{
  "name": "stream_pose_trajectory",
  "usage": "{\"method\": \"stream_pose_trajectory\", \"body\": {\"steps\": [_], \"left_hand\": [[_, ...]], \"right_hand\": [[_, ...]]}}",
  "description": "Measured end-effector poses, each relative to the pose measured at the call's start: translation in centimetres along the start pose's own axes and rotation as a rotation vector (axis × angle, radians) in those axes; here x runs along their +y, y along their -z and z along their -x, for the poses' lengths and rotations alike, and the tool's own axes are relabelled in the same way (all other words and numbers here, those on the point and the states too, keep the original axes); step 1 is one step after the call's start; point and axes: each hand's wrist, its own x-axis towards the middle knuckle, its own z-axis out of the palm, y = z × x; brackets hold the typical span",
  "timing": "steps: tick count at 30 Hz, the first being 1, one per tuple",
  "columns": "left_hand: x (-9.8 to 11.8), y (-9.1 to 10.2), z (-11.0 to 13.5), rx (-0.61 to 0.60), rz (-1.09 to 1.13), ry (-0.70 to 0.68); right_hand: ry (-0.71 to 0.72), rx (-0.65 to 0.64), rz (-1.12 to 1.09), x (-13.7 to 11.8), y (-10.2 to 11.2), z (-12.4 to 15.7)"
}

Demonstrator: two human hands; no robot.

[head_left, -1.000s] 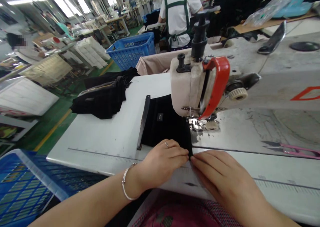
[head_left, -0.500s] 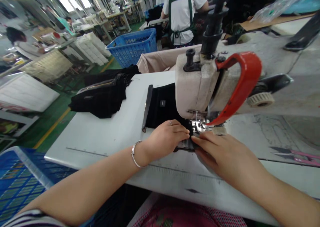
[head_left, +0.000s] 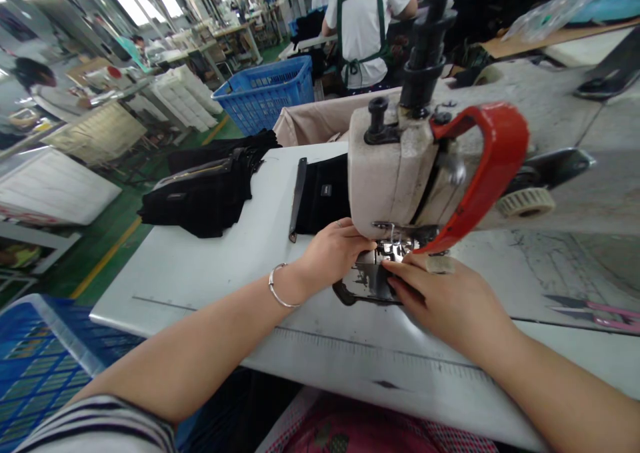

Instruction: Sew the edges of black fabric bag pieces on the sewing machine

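Note:
A black fabric piece with a small label lies on the machine bed, partly hidden behind the sewing machine head. Along its left edge runs a dark strip. My left hand, with a ring and a bracelet, is closed at the near edge of this fabric, fingertips just left of the presser foot. My right hand has its fingers together at the front right of the foot, over the metal plate; whatever they pinch is hidden.
Folded black garments are piled on the left of the table. Pink-handled snips lie at the right. Blue baskets stand beyond and at lower left. A person in an apron stands behind the machine.
The black fabric has moved away from me, toward the back of the machine, baring more of the metal plate. My left hand has shifted slightly forward; the right stays near the presser foot.

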Motion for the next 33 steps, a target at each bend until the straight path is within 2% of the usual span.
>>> {"method": "stream_pose_trajectory", "body": {"steps": [6,11,14,20,22,28,31,33], "left_hand": [[0.1,0.2,-0.2,-0.028,-0.006,0.033],[0.2,1.5,-0.6,-0.137,-0.066,0.002],[0.9,2.9,-0.6,-0.233,-0.107,-0.008],[3.5,5.2,-0.2,-0.508,-0.123,0.012],[3.8,5.2,0.2,-0.500,-0.115,-0.012],[2.5,3.6,2.7,-0.320,0.018,-0.045],[2.2,3.0,3.4,-0.298,0.060,-0.034],[2.9,2.7,3.6,-0.288,0.047,-0.010]], "right_hand": [[0.017,0.009,0.010,-0.1,0.0,-0.1],[0.007,-0.017,-0.009,0.1,0.1,-0.1],[0.011,0.007,-0.033,0.2,0.2,0.0],[0.024,0.035,-0.116,0.5,0.2,0.1],[0.037,0.036,-0.129,0.6,0.2,0.2],[0.072,0.046,-0.109,0.5,0.3,0.2],[0.053,0.014,-0.102,0.4,0.4,0.2],[0.042,0.005,-0.084,0.3,0.5,0.2]]}}
